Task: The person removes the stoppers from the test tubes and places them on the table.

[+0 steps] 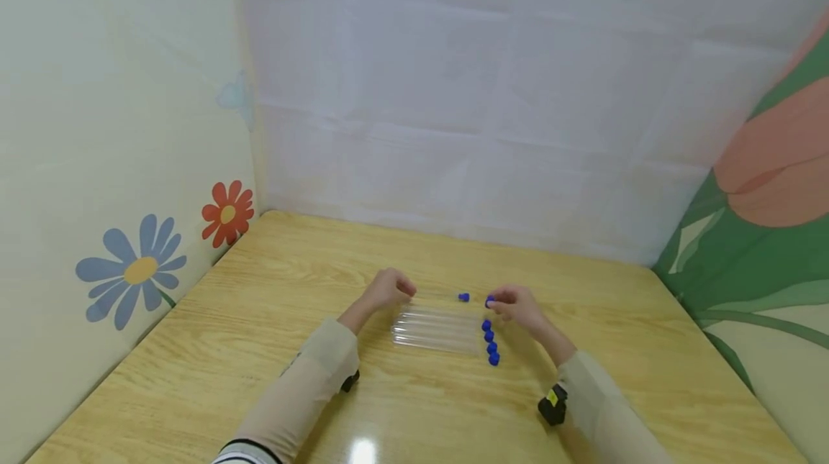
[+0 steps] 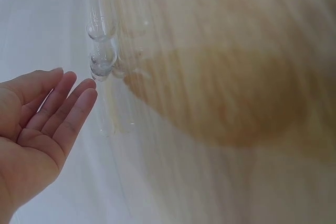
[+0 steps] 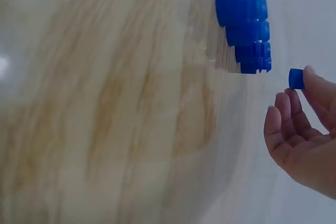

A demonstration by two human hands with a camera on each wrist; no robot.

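Several clear test tubes (image 1: 434, 329) lie side by side on the table, their rounded ends to the left. At the far left corner of the row is my left hand (image 1: 387, 288). Its fingers are loosely bent and hold nothing, with the fingertips close to the rounded tube ends (image 2: 102, 59) in the left wrist view. My right hand (image 1: 520, 306) pinches a small blue stopper (image 3: 296, 78) between thumb and finger, to the right of the tubes. Just below it, several blue stoppers (image 3: 244, 11) stand in a line at the tubes' right ends.
One more blue stopper (image 1: 463, 297) lies loose on the wooden table (image 1: 324, 248), behind the tubes. A white cloth (image 1: 453, 126) hangs along the back edge, with flower-printed sheets (image 1: 139, 270) at both sides.
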